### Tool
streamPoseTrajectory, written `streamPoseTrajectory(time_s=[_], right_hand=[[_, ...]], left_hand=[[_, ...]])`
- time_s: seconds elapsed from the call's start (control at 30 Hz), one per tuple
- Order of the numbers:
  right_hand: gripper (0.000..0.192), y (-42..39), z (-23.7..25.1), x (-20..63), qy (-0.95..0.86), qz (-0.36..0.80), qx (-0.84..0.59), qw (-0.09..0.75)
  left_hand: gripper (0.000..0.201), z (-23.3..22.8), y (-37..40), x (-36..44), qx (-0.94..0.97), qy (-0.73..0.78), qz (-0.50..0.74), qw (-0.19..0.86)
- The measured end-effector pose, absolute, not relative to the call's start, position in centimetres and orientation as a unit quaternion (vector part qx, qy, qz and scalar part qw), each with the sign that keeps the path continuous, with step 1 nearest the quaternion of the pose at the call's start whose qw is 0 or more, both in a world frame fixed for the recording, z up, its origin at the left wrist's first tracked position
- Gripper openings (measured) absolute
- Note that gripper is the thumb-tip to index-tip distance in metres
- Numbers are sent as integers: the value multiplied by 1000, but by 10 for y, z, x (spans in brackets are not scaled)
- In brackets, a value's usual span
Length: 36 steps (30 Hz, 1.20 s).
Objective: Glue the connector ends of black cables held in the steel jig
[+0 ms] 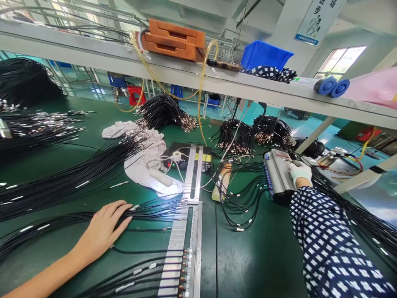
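Observation:
My bare left hand (107, 223) lies over a bundle of thin black cables (151, 209), fingers stretched out and thumb apart. The cable ends reach a metal rail fixture (194, 231). More black cables (161, 269) lie lower along it, their metal-tipped ends in a row at the rail. My right hand (300, 173), in a white glove and patterned sleeve, is closed at the right edge of a silver-grey box-like device (279, 169); its fingertips are partly hidden. Black cables (254, 186) run out of the device's left side, and others lie to its right.
Behind the rail sits a black box (176, 151) with lights. White cloth (139, 165) lies beside it. Cable bundles (164, 109) stand along the back and a large pile (25, 87) at left. A shelf (108, 60) crosses above, carrying orange cases (173, 39) and a blue bin (266, 54).

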State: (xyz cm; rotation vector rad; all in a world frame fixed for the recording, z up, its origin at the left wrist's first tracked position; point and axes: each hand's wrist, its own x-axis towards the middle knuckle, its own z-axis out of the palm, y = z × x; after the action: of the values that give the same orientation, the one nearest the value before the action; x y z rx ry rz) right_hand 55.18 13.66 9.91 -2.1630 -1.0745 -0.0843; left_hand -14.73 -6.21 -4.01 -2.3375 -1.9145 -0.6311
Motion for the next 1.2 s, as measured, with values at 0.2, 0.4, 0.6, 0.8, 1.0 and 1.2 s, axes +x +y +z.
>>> streamPoseTrajectory(time_s=[0.2, 0.4, 0.6, 0.8, 1.0, 1.2], right_hand=[[27, 140, 120, 546, -358, 28, -870, 337], [26, 135, 117, 539, -352, 45, -871, 339], [27, 142, 125, 541, -350, 51, -872, 338], [26, 144, 122, 541, -348, 37, -871, 344], [66, 125, 136, 525, -339, -10, -852, 399], [50, 48, 112, 419, -528, 2, -658, 537]], left_hand=[[43, -47, -61, -150, -755, -618, -216, 33], [43, -50, -60, -151, -757, -616, -214, 38], [41, -51, -58, -152, -763, -609, -212, 49], [40, -52, -60, -153, -763, -607, -214, 55], [38, -39, -59, -143, -767, -605, -208, 51], [32, -18, -70, -135, -781, -579, -231, 41]])
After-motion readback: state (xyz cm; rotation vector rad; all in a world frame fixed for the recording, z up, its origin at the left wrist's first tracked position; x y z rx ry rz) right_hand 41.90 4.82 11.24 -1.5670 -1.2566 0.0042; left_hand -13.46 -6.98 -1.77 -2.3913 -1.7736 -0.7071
